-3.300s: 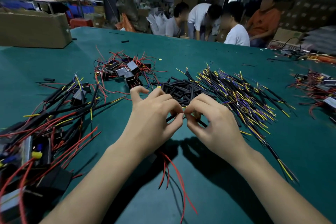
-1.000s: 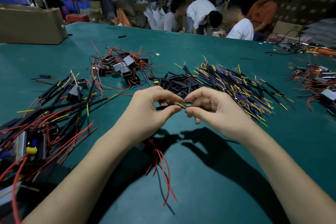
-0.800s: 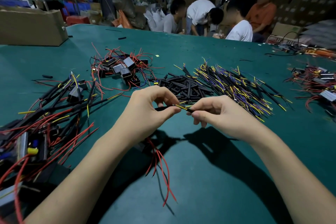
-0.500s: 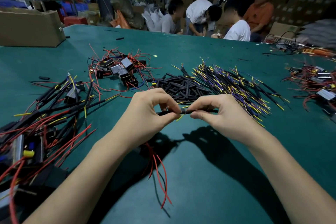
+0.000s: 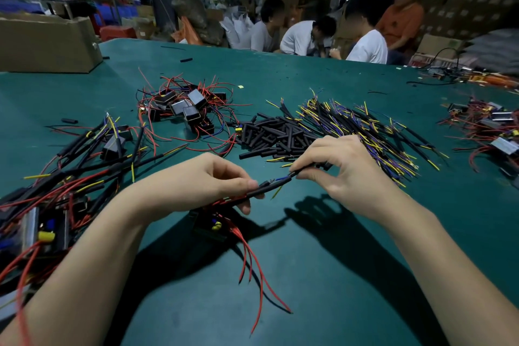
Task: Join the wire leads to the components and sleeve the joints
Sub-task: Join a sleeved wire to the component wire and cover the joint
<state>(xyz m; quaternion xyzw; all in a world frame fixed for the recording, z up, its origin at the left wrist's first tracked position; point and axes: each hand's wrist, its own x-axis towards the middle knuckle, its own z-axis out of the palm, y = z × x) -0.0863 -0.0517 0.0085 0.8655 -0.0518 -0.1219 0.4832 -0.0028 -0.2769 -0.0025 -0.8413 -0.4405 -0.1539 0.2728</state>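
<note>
Between the two hands, just above the green table (image 5: 323,275), sits the joint (image 5: 276,180): a short bare stretch w/ blue and yellow wire showing between two black sleeves. Left hand (image 5: 202,180) is closed, thumb and fingertips pinching the black sleeve (image 5: 254,191) on its side; right hand (image 5: 341,168) is curled shut on the other sleeved lead (image 5: 306,168), whose far end is hidden behind the fingers. Below the left hand hangs a dark component (image 5: 209,226), mostly in shadow, red wires (image 5: 257,270) trailing toward the near edge. No readable writing anywhere. Behind the hands lie loose black tubes (image 5: 276,135), beside them a heap of yellow/purple leads (image 5: 365,123). Finished pieces (image 5: 56,177) at left are cut off by the frame. Open table in front, btwn the forearms.
</note>
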